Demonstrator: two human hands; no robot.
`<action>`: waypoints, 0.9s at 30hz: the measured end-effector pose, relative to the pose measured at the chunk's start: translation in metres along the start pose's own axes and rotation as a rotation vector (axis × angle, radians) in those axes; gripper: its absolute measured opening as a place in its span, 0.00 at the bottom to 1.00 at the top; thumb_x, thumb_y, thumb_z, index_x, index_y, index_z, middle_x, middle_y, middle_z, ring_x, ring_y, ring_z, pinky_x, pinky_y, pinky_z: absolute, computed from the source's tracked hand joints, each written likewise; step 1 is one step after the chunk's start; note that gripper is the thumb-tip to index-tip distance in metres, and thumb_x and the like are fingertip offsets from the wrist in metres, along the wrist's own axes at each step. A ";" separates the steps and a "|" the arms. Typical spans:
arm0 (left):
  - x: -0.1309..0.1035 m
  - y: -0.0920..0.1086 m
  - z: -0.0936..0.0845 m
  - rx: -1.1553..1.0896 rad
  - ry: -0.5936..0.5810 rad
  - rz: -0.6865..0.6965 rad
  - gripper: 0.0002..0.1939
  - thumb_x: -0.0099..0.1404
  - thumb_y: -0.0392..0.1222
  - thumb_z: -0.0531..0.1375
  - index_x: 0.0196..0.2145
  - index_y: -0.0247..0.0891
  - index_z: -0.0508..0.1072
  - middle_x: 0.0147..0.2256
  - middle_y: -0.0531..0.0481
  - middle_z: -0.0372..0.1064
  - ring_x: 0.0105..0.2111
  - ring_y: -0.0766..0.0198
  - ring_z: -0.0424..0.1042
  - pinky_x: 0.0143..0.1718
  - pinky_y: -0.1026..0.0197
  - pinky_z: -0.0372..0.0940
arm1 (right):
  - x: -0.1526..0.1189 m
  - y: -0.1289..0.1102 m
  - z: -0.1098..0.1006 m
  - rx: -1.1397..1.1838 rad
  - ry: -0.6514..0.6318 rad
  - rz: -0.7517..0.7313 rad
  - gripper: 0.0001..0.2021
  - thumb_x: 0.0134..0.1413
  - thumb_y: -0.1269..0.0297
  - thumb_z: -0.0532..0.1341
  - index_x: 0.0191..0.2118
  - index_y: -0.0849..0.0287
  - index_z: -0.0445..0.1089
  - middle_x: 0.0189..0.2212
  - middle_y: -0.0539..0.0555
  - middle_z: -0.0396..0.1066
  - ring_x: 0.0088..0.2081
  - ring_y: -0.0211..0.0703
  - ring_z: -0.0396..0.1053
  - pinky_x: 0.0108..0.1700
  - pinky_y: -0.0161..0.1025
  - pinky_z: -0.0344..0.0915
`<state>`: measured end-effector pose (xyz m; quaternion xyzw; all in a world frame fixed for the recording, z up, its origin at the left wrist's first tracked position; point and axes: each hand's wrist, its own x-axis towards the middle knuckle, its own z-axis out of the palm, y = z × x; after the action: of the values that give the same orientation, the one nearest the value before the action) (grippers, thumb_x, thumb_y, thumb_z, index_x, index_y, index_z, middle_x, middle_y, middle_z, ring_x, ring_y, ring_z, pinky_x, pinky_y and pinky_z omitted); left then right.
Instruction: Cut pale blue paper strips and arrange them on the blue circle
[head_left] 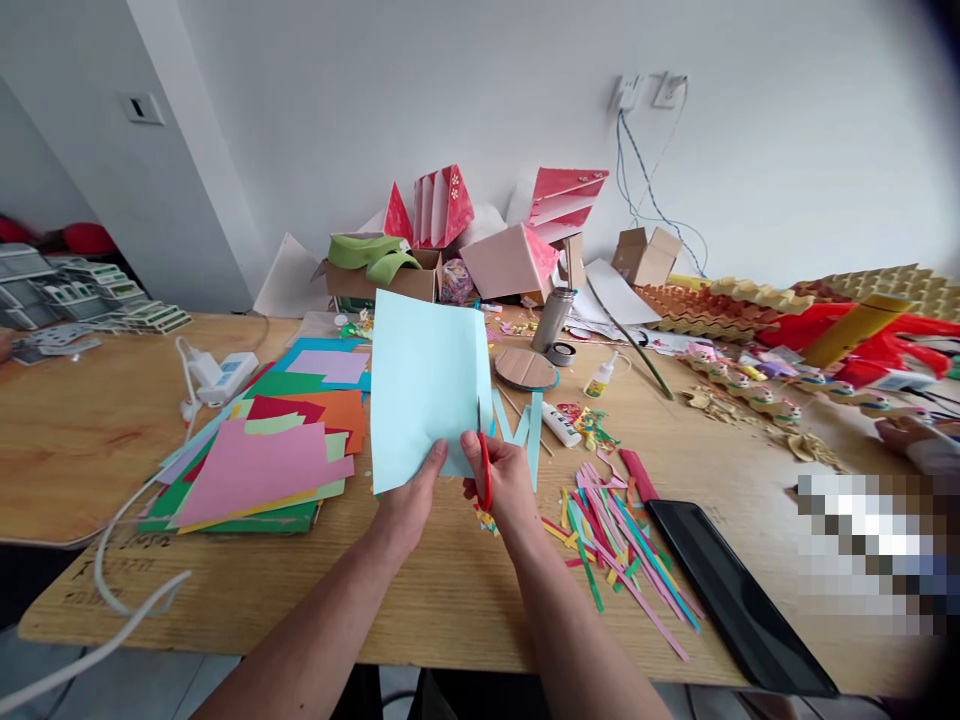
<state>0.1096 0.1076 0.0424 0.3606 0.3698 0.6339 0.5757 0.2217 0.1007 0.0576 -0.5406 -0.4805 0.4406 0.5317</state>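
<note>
Head view. Standing by, I see one sheet [424,385], pale blue, held up off the table [442,610] in front of the person. Its long axis runs up and away from the body; the near edge sits at the hands.

Left hand [411,495]: gripping the sheet at its near edge, thumb flat on the facing side. Fingers hidden behind the paper.

Right hand [508,480]: closed round the red handle of the scissors [486,475], at the sheet's near right corner. Blades point away from the person, close to in line with the long right edge. A narrow margin of paper lies to the right of the blades, the broad part to the left. How wide the blades are parted, I cannot tell.

Key relation, as I judge it: blade line against that right edge. Near-parallel keeps the margin even; a tilt would make it taper. Right hand is the nearer to this edge; left bears the broad side, thumb well clear of the blades.

Round about: pale blue strips [535,435] just right of the sheet, coloured strips [615,535] beyond the right forearm, paper stack [259,465] to the left.
</note>
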 end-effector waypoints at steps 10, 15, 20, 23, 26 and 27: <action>0.000 -0.001 0.000 -0.008 0.005 0.005 0.26 0.55 0.46 0.69 0.51 0.43 0.72 0.52 0.45 0.72 0.57 0.51 0.67 0.61 0.49 0.57 | 0.002 0.000 -0.001 -0.013 0.015 -0.003 0.26 0.46 0.41 0.64 0.17 0.57 0.58 0.11 0.45 0.57 0.14 0.36 0.64 0.14 0.30 0.58; -0.001 0.001 0.001 0.097 0.051 0.077 0.26 0.55 0.49 0.69 0.51 0.43 0.72 0.55 0.46 0.70 0.56 0.52 0.66 0.61 0.50 0.57 | 0.001 -0.001 -0.002 -0.037 0.023 0.002 0.26 0.48 0.40 0.63 0.17 0.57 0.57 0.11 0.45 0.56 0.14 0.36 0.64 0.14 0.30 0.57; -0.002 0.003 0.002 0.103 0.058 0.052 0.25 0.54 0.48 0.69 0.49 0.42 0.73 0.50 0.46 0.73 0.55 0.52 0.67 0.59 0.51 0.58 | 0.001 0.000 -0.002 -0.032 0.031 -0.010 0.27 0.48 0.39 0.62 0.18 0.57 0.57 0.12 0.46 0.58 0.14 0.36 0.64 0.14 0.30 0.56; -0.001 0.001 0.001 0.080 0.074 0.026 0.22 0.53 0.48 0.70 0.44 0.40 0.74 0.44 0.47 0.75 0.45 0.54 0.73 0.48 0.54 0.65 | 0.001 0.000 -0.003 -0.027 0.003 -0.018 0.27 0.49 0.38 0.61 0.19 0.58 0.60 0.13 0.48 0.63 0.14 0.36 0.63 0.15 0.31 0.58; 0.000 0.001 0.000 0.063 0.026 -0.031 0.18 0.52 0.49 0.70 0.38 0.39 0.74 0.33 0.51 0.74 0.28 0.63 0.70 0.29 0.60 0.64 | 0.002 0.000 -0.004 -0.011 -0.041 -0.029 0.26 0.51 0.38 0.60 0.20 0.58 0.63 0.14 0.50 0.66 0.16 0.36 0.63 0.18 0.32 0.62; 0.000 0.002 0.000 0.053 0.000 -0.048 0.17 0.52 0.50 0.69 0.36 0.39 0.74 0.30 0.53 0.73 0.24 0.65 0.68 0.25 0.61 0.62 | 0.003 0.001 -0.004 -0.012 -0.048 -0.032 0.26 0.51 0.38 0.60 0.20 0.58 0.63 0.14 0.50 0.66 0.16 0.36 0.63 0.19 0.33 0.62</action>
<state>0.1090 0.1076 0.0443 0.3665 0.3950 0.6099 0.5811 0.2262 0.1026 0.0568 -0.5252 -0.5044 0.4419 0.5239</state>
